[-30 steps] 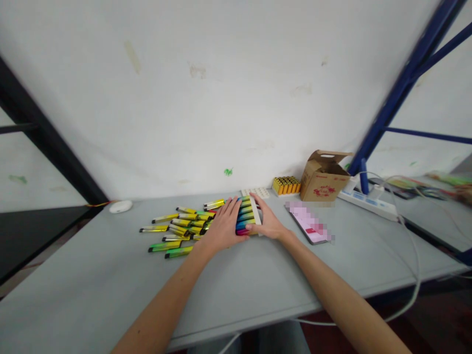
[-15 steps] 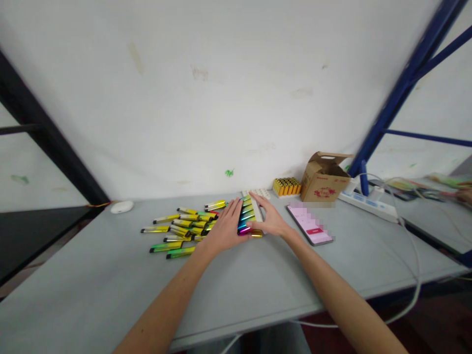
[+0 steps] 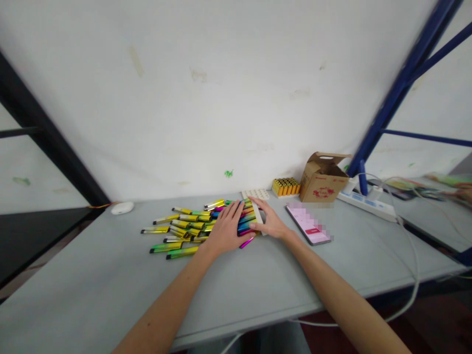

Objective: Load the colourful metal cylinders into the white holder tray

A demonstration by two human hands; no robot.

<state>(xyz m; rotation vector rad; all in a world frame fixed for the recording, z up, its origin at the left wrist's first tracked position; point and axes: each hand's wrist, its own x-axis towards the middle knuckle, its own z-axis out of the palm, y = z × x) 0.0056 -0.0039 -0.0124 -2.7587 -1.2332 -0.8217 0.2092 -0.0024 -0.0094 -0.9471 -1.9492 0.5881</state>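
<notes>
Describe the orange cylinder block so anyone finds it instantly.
At the back of the grey tabletop, near the white wall, stands an open brown cardboard box. Just left are upright orange cylinders packed in rows, their height setting them apart from the flat white tray further left.

Scuffed white wall [image 3: 236, 108], grey table [image 3: 276, 282], blue frame [image 3: 390, 110], black post [image 3: 55, 144]

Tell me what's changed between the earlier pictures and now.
A magenta tube now juts toward the person beside the left hand. The colored tubes between the hands look less evenly lined up, and a pink tube shows more clearly in the pile. The right hand still grips the white holder. The phone and cardboard box stayed put.
</notes>
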